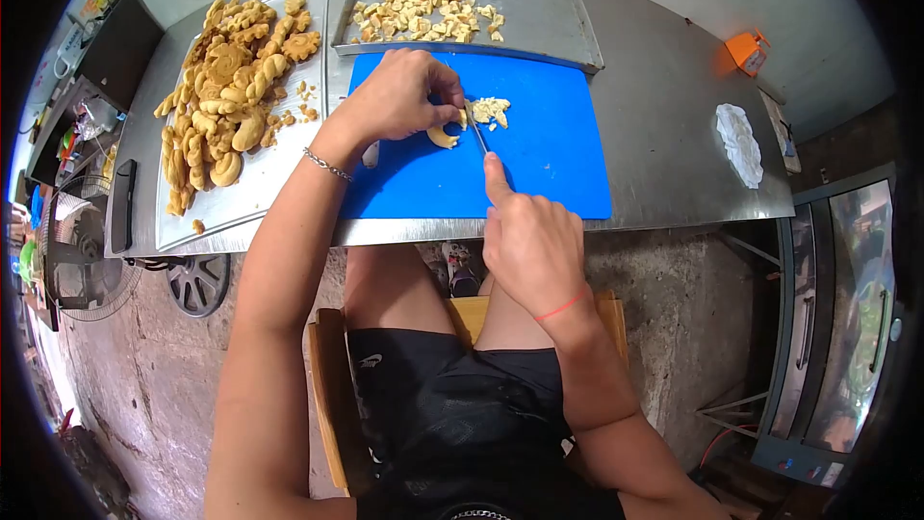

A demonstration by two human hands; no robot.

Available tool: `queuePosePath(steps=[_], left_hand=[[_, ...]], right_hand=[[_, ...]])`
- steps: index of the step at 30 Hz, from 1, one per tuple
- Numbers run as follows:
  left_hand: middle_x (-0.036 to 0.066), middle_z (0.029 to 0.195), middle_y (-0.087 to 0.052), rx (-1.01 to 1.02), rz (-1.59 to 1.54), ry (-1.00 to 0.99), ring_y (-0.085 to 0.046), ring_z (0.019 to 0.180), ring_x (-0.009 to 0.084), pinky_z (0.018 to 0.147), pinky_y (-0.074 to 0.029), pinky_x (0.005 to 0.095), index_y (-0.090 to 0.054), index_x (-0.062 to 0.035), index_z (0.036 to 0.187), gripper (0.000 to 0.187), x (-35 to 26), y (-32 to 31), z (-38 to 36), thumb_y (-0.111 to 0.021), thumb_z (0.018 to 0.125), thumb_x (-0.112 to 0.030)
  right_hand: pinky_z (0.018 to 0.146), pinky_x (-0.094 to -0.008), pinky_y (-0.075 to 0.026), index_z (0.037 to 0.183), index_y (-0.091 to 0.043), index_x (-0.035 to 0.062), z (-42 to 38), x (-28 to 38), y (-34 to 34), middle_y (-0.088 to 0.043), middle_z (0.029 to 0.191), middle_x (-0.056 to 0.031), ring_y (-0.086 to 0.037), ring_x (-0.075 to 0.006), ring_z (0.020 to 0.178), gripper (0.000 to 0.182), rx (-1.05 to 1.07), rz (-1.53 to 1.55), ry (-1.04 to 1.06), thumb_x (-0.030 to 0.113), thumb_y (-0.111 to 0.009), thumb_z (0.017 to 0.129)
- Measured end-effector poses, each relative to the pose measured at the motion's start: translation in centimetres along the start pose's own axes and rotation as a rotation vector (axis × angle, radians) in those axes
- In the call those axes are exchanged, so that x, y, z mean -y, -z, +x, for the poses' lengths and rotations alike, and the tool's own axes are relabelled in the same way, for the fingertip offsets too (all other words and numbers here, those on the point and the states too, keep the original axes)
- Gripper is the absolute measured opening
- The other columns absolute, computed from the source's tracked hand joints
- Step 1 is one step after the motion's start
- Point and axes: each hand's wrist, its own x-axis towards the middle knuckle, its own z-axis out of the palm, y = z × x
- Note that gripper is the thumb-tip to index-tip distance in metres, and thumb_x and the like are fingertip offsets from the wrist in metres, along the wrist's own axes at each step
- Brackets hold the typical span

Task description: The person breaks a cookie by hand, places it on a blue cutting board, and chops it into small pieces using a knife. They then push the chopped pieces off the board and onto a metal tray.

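The left hand (399, 96) pins a pastry piece (443, 138) on the blue cutting board (549, 159) — fingers pressed together on it. The right hand (529, 241) grips a knife (476, 130) — forefinger along the blade.

I was in a small, rough bakery kitchen. I sat at a stainless steel worktable (664, 106) bearing a blue cutting board (558, 154), a metal tray (279, 164) heaped with golden twisted pastries (226, 87) and another tray (539, 10) of cut pieces (423, 8). A glass-doored oven (837, 318) stood at my right, a fan (77, 260) at my left, over a bare concrete floor (154, 366).
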Motion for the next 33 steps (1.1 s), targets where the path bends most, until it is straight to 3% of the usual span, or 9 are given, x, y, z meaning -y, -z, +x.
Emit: queuePosePath(steps=[7, 10, 19, 22, 25, 27, 28, 30, 33], left_hand=[[0.013, 0.092, -0.088, -0.019, -0.042, -0.005, -0.083, 0.084, 0.0288, 0.085, -0.065, 0.0415, -0.091, -0.0053, 0.101, 0.016, 0.5, -0.2, 0.0, -0.092, 0.085, -0.01], [0.011, 0.09, -0.088, 0.006, -0.075, -0.012, -0.083, 0.083, 0.0277, 0.084, -0.064, 0.041, -0.09, -0.0058, 0.099, 0.015, 0.5, 0.0, 0.0, -0.093, 0.085, -0.011], [0.011, 0.092, -0.085, 0.041, -0.038, 0.067, -0.078, 0.086, 0.0265, 0.083, -0.061, 0.0404, -0.09, -0.0048, 0.099, 0.017, -0.2, 0.4, -0.1, -0.096, 0.084, -0.012], [0.012, 0.089, -0.086, 0.021, 0.003, 0.043, -0.08, 0.081, 0.0265, 0.079, -0.063, 0.0393, -0.09, -0.003, 0.097, 0.016, -0.3, 0.1, -0.2, -0.093, 0.083, -0.01], [0.013, 0.084, -0.085, 0.0, 0.053, -0.016, -0.081, 0.076, 0.0263, 0.077, -0.065, 0.0378, -0.089, -0.001, 0.093, 0.015, 0.0, -0.4, 0.0, -0.089, 0.081, -0.009], [0.013, 0.08, -0.084, -0.015, 0.063, -0.024, -0.082, 0.074, 0.0261, 0.077, -0.065, 0.0369, -0.087, 0.0002, 0.09, 0.013, 0.0, -0.5, -0.1, -0.086, 0.08, -0.008], [0.011, 0.08, -0.084, -0.01, 0.065, -0.007, -0.081, 0.077, 0.0266, 0.087, -0.06, 0.0394, -0.087, -0.0029, 0.088, 0.013, 0.1, -0.6, -0.1, -0.087, 0.08, -0.013], [0.007, 0.079, -0.083, -0.001, 0.066, 0.024, -0.078, 0.081, 0.0278, 0.107, -0.05, 0.0446, -0.086, -0.009, 0.084, 0.015, 0.2, -0.9, 0.0, -0.09, 0.08, -0.023], [0.014, 0.078, -0.082, -0.052, 0.086, -0.049, -0.08, 0.072, 0.0274, 0.077, -0.065, 0.0373, -0.086, -0.0006, 0.087, 0.013, -0.1, -1.0, -0.1, -0.086, 0.078, -0.009]], right_hand=[[0.08, -0.0572, -0.063, 0.161, -0.07, 0.0056, -5.7, -0.3, 2.2, -0.081, 0.094, -0.0223, -0.08, -0.0412, 0.084, 0.058, 0.053, -0.008, -0.045, 0.011, -0.071, 0.103], [0.081, -0.0577, -0.061, 0.163, -0.068, 0.0059, -6.8, -0.9, 2.5, -0.081, 0.097, -0.0239, -0.08, -0.0429, 0.089, 0.06, 0.073, 0.171, -0.096, 0.01, -0.072, 0.104], [0.077, -0.059, -0.06, 0.165, -0.065, 0.0045, -6.3, 0.1, 2.0, -0.08, 0.096, -0.0239, -0.078, -0.0461, 0.086, 0.062, -0.018, 0.314, -0.051, 0.01, -0.075, 0.104], [0.076, -0.06, -0.059, 0.166, -0.065, 0.0038, -6.1, 0.4, 1.9, -0.08, 0.095, -0.0231, -0.077, -0.047, 0.081, 0.063, -0.017, 0.316, -0.064, 0.011, -0.076, 0.104], [0.081, -0.053, -0.062, 0.163, -0.064, -0.0049, -5.8, 1.4, 2.4, -0.08, 0.099, -0.0284, -0.08, -0.0468, 0.089, 0.06, 0.015, 0.27, -0.079, 0.003, -0.073, 0.104], [0.082, -0.0526, -0.062, 0.163, -0.065, -0.0046, -5.8, 1.6, 2.1, -0.081, 0.1, -0.0269, -0.08, -0.0458, 0.089, 0.06, -0.014, 0.247, -0.072, 0.003, -0.073, 0.104], [0.082, -0.0524, -0.062, 0.163, -0.065, -0.0044, -5.8, 1.7, 1.9, -0.081, 0.1, -0.0262, -0.08, -0.0453, 0.089, 0.06, -0.028, 0.236, -0.063, 0.004, -0.073, 0.104], [0.07, -0.0519, -0.06, 0.165, -0.065, 0.0006, -6.0, 1.3, 1.2, -0.077, 0.089, -0.0181, -0.076, -0.0402, 0.074, 0.064, -0.082, 0.202, -0.02, 0.009, -0.075, 0.103], [0.063, -0.0514, -0.059, 0.167, -0.064, 0.003, -6.2, 1.0, 0.3, -0.073, 0.082, -0.013, -0.073, -0.0367, 0.064, 0.067, -0.122, 0.158, 0.008, 0.011, -0.076, 0.102]])
